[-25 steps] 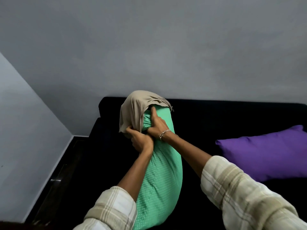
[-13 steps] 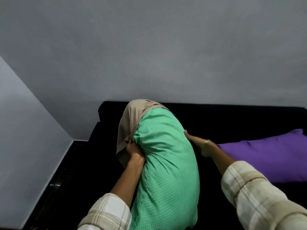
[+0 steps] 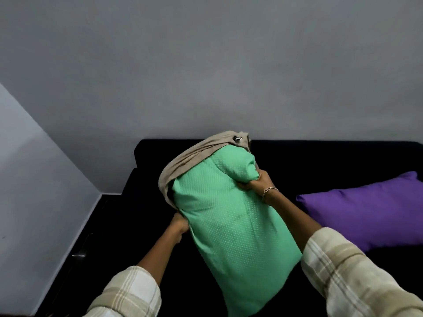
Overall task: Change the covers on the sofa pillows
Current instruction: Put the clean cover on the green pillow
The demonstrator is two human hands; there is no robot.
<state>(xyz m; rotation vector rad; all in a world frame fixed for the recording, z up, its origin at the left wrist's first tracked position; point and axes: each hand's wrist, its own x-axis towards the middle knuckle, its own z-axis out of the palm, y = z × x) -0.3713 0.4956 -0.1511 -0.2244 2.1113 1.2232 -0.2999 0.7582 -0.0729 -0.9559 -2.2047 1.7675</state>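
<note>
A green dotted pillow (image 3: 231, 227) stands tilted on the black sofa (image 3: 320, 161) in front of me. A beige cover (image 3: 190, 159) with a zip pull sits bunched over the pillow's top end. My right hand (image 3: 256, 181) grips the pillow's upper right corner, a bracelet on the wrist. My left hand (image 3: 179, 223) holds the pillow's left edge just below the cover's lower rim; its fingers are hidden behind the pillow.
A purple pillow (image 3: 366, 211) lies on the sofa seat to the right. The grey wall rises behind the sofa back. At the left, a white wall slants down to a dark floor strip (image 3: 75, 255) beside the sofa arm.
The pillow has turned and leaned back, showing its broad face. My right hand came round from the far side to grip the top right corner. My left hand slid lower along the left edge.
</note>
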